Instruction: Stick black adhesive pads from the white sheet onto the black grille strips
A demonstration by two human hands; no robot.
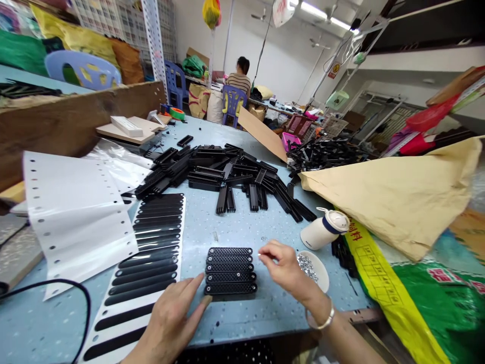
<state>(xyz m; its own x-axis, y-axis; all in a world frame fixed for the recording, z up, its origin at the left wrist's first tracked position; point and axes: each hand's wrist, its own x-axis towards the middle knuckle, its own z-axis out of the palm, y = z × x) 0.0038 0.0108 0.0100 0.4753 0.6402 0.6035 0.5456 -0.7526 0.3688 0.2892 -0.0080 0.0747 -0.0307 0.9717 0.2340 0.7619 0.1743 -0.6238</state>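
Observation:
Several black textured strips [230, 270] lie side by side in a block near the table's front edge, with small silver pieces in some of their end holes and one loose-looking on a strip. My left hand [172, 316] is at the block's left side, thumb and forefinger stretched apart, the fingertips at the strip ends. Just right of the block, my right hand [282, 265] is closed in a pinch on a tiny bright piece [259, 255], too small to make out well. Beside that wrist stands a white bowl [322, 273] of small silver metal pieces [306, 266].
A sheet of black adhesive strips [151, 247] lies left, beside a white punched sheet [76, 212]. Black slotted parts [206, 174] are heaped behind. A white bottle [322, 230], brown paper [394, 189] and a yellow-green sack [379, 273] sit right. A person [239, 78] sits far back.

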